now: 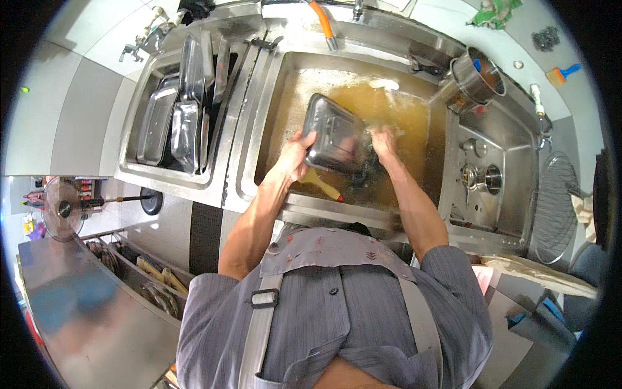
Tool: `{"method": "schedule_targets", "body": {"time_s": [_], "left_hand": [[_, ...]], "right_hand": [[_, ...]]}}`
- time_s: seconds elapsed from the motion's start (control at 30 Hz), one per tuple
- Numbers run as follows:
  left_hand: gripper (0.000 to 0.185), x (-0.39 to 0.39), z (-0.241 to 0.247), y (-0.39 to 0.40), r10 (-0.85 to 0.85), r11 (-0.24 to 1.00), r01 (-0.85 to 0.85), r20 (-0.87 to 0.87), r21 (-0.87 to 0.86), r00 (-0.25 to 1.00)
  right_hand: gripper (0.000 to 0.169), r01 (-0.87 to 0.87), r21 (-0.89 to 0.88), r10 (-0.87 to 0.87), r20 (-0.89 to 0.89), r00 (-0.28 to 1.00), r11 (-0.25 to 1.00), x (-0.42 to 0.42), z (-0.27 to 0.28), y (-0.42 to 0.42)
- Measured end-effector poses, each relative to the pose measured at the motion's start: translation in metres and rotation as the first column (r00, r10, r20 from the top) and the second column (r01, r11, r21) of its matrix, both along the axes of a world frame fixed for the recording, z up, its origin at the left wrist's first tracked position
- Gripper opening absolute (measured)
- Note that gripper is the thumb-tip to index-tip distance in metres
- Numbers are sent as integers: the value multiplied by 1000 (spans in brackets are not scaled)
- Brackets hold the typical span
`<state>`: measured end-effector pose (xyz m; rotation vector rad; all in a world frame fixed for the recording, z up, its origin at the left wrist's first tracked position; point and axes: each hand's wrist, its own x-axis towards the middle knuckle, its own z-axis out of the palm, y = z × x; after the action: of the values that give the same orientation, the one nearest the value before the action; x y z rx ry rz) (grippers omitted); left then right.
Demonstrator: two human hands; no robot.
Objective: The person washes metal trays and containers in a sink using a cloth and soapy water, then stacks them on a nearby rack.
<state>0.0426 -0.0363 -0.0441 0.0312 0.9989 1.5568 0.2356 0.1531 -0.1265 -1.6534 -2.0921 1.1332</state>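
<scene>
My left hand (295,153) grips the left edge of a dark, shiny rectangular tray (333,133), thumb on top, tilted over the middle sink basin. Just right of the tray is my right hand (384,142), blurred, with its fingers curled; whether it holds anything cannot be made out. Murky yellow-brown water (413,121) fills much of the basin (272,97). A yellow-handled tool with a red tip (323,185) lies near the basin's front edge, below the tray.
Several metal trays (187,116) stand in the left basin. An orange hose (320,19) hangs at the back. Steel pots (478,78) sit at the back right, beside a right basin (515,170) with small metal vessels. A wire rack (556,209) stands farther right; a steel counter (97,311) is at the lower left.
</scene>
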Motion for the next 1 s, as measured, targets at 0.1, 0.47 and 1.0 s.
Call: {"method": "schedule_targets", "body": {"time_s": [0.1,0.47,1.0], "left_hand": [[33,10,3,25,-71,997,71,50,4,996],[82,-22,11,48,-74,977,5,314,215,946],[46,-32,15,35,-33,991,-13,-343,-131,939]], "right_hand": [[41,49,298,28,-250,968,953,-34,9,-8],[22,-474,627,568,61,821,618,-71,134,-116],[28,-760,322,721,256,644,564,75,-25,-5]]}}
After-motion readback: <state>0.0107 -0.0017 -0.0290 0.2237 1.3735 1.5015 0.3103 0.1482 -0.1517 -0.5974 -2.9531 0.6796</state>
